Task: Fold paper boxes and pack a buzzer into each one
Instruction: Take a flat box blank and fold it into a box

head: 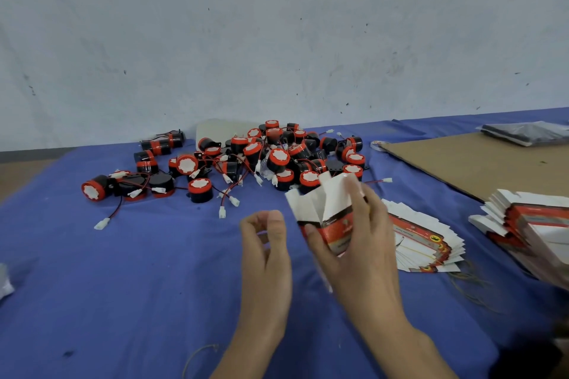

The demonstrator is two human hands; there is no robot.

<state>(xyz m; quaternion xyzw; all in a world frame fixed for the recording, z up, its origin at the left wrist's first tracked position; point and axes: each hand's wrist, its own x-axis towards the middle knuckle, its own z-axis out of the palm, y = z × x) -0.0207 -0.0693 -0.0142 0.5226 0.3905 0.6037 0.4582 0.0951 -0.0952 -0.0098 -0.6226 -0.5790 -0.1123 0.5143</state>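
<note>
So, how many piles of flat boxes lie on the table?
2: a fanned pile beside the right hand, and a taller pile near the right edge of the picture, partly out of view.

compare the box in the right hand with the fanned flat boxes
The held box is up in the right hand; the fanned boxes lie on the cloth. The held box is partly opened, flaps up; the fanned boxes are flat. Both are red-printed white card.
</note>
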